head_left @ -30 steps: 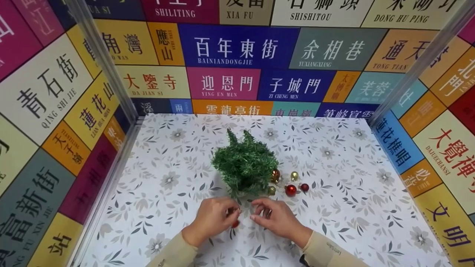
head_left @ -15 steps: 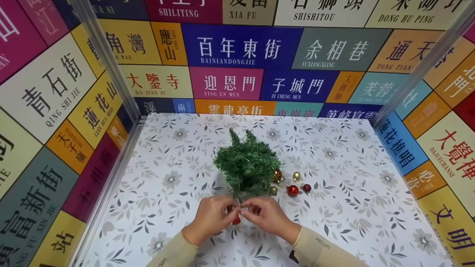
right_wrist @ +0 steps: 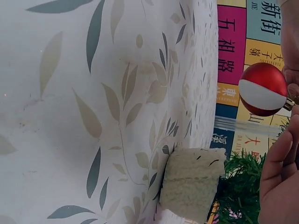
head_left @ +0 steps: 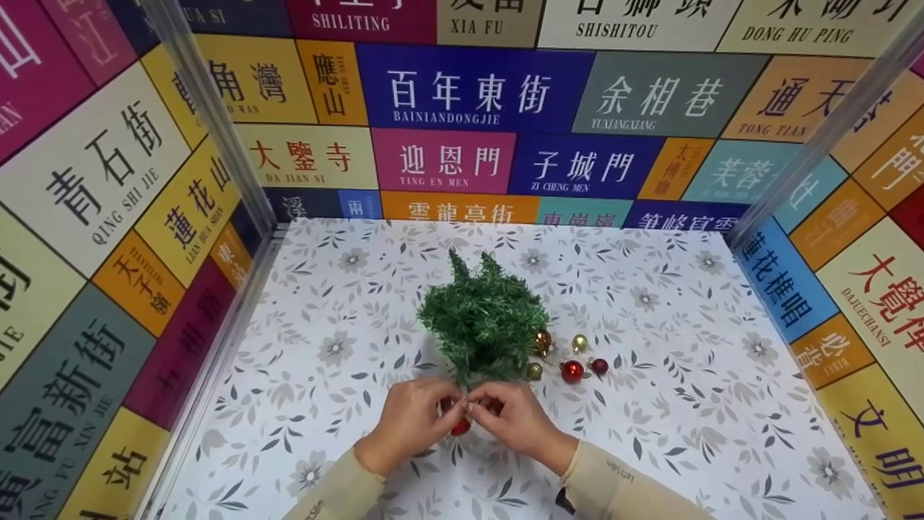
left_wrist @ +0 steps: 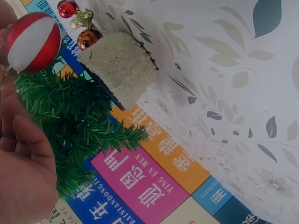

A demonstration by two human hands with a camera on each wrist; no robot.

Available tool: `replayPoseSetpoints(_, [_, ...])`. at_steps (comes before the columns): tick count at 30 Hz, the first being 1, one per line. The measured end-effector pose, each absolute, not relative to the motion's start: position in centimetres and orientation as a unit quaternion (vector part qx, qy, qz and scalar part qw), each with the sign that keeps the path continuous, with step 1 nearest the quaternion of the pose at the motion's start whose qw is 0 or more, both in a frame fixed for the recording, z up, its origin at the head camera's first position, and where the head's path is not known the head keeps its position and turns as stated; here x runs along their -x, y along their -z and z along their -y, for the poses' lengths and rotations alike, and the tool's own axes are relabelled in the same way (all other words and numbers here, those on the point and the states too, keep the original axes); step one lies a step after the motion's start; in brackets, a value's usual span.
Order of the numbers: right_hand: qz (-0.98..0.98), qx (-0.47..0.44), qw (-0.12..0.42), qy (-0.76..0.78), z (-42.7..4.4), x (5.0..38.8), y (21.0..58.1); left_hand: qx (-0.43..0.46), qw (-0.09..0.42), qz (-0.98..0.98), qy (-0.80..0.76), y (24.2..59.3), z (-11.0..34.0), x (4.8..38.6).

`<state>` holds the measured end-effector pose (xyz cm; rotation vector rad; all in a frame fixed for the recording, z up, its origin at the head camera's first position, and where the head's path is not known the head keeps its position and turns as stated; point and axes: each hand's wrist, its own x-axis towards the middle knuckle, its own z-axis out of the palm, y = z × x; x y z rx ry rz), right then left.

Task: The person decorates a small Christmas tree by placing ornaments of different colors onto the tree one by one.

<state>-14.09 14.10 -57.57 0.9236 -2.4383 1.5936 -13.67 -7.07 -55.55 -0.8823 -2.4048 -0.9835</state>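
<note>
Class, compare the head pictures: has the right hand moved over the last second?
Yes. Judged against the green tree, the right hand has moved leftward, bringing its fingertips in beside those of the left hand.

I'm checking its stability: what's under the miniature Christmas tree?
Under the Christmas tree, a cream fuzzy block base shows, set on the floral tabletop. Foliage hides any trunk; the base hides anything beneath.
</note>
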Motion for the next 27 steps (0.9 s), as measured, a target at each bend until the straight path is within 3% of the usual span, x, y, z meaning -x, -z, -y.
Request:
replayPoseSetpoints(5, [0.807, -0.295, 0.052, -0.509, -14.3, 14.3, 57.4, 0.311, 0.201, 0.862, 0.347, 55.9, 7.5, 13.7])
replayPoseSetpoints(11, [0.833, -0.304, 0.105, -0.450, -14.3, 14.6, 57.6, 0.287, 0.201, 0.870, 0.346, 56.3, 7.8, 13.8])
replayPoseSetpoints(19, [0.843, -0.304, 0.140, -0.421, -13.7, 14.7, 57.3, 0.266, 0.239, 0.875, 0.325, 56.8, 7.8, 14.4])
replayPoseSetpoints(27, [0.847, -0.322, 0.245, -0.345, -13.3, 15.0, 57.6, 0.262, 0.274, 0.869, 0.317, 57.1, 7.6, 14.9])
